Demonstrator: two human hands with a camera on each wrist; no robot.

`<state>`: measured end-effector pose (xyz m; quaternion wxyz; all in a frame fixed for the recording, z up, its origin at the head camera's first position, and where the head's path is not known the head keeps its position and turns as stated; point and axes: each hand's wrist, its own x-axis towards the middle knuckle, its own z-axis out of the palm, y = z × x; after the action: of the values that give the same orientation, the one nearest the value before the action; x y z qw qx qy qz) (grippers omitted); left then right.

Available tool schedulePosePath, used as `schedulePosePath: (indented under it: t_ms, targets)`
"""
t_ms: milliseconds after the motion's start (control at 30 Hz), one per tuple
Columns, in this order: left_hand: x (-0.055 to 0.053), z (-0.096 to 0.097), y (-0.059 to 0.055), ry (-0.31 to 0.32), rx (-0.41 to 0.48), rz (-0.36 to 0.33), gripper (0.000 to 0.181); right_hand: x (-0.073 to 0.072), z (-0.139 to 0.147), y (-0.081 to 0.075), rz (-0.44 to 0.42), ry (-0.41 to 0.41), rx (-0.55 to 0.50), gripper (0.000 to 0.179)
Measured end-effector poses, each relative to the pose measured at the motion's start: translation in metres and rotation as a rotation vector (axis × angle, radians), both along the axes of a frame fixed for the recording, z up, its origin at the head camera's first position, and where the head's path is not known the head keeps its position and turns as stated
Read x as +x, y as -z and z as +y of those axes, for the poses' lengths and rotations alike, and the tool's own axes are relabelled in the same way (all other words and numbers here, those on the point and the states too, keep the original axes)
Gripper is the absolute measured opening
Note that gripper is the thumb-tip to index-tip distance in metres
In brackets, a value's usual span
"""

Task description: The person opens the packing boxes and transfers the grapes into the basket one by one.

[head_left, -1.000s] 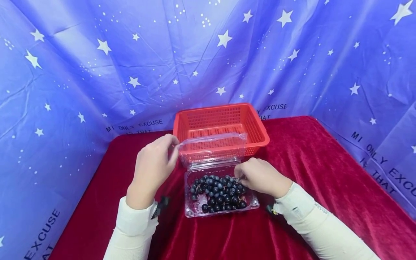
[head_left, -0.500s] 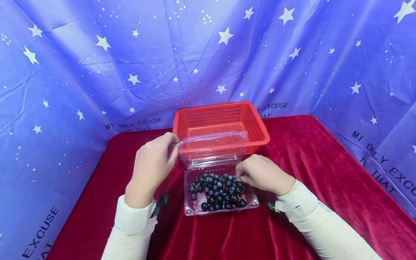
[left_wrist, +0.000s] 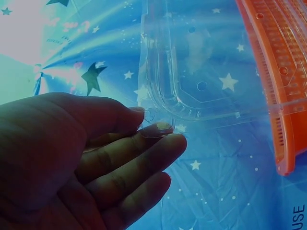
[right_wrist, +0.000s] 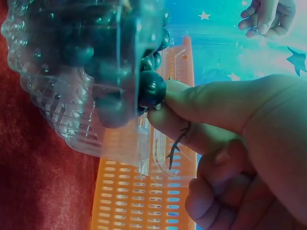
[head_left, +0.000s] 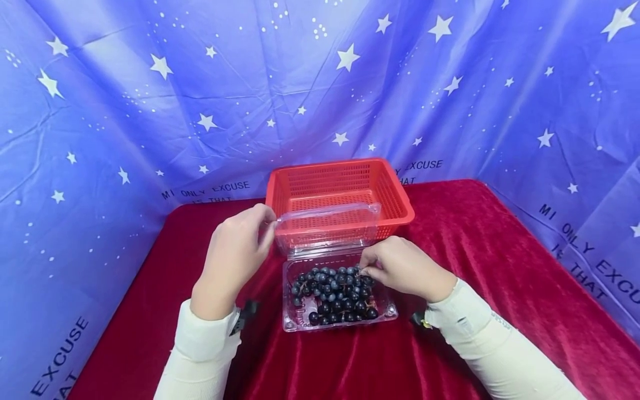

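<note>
A clear plastic clamshell box [head_left: 300, 326] stands on the table with its lid [head_left: 327, 236] raised at the back. Dark grapes [head_left: 337, 289] in bunches fill much of it. At the lid's upper left corner my left hand [head_left: 232, 258] pinches the plastic; in the left wrist view the lid's corner tab [left_wrist: 152, 125] sits between thumb and fingers. My right hand [head_left: 407, 269] is over the box's right back part, pinching the grape stem [right_wrist: 176, 146] between thumb and index finger. One dark grape [right_wrist: 152, 88] touches those fingertips, and a bare stem end sticks out below them.
Behind the box stands a red perforated plastic basket [head_left: 402, 208], partly seen through the lid. Dark red velvet cloth [head_left: 480, 250] covers the table. A blue star-patterned curtain [head_left: 270, 66] hangs behind and along both sides.
My right hand has moved slightly up and back at the grapes, still pinching there. The box has shifted very slightly. My left hand holds the lid corner as before.
</note>
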<state>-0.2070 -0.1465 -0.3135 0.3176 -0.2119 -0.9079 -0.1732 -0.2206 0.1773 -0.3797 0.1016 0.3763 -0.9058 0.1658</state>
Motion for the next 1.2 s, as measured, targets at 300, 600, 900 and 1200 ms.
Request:
schedulePosePath:
  t_ms: [300, 600, 900, 1200]
  targets:
    - [0.002, 0.000, -0.002, 0.002, 0.001, 0.004, 0.007, 0.003, -0.001, -0.006, 0.041, -0.004, -0.024, 0.008]
    - [0.002, 0.001, 0.000, 0.011, 0.005, 0.008, 0.007, 0.007, 0.002, -0.010, 0.080, 0.031, -0.045, 0.008]
    - [0.002, 0.001, 0.000, 0.009, 0.005, 0.005, 0.008, 0.011, 0.002, -0.016, 0.123, 0.046, -0.058, 0.005]
    - [0.001, 0.001, 0.000, 0.007, 0.002, 0.014, 0.007, 0.014, 0.002, -0.022, 0.155, 0.034, -0.114, 0.004]
